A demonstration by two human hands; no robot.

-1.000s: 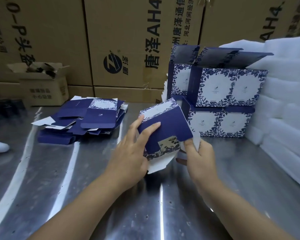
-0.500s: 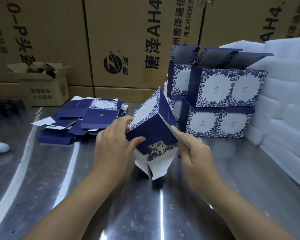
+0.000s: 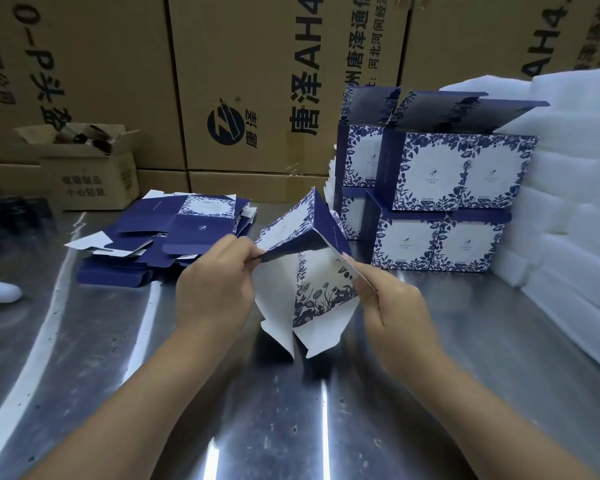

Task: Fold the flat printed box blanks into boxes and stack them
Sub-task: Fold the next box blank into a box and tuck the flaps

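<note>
Held just in front of the stack of folded navy-and-white cardboard boxes (image 3: 437, 202): half-opened navy-and-white printed card blank (image 3: 302, 233), white flaps dangling. Pinched at one edge by left hand (image 3: 215, 289), at the opposite panel by right hand (image 3: 392, 306). Seems light, thin, springy, crease-prone; best gripped along scored folds, not loose flaps

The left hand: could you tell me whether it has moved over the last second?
Yes. The left hand has shifted leftward, toward the blank pile, pinching the box.
</note>
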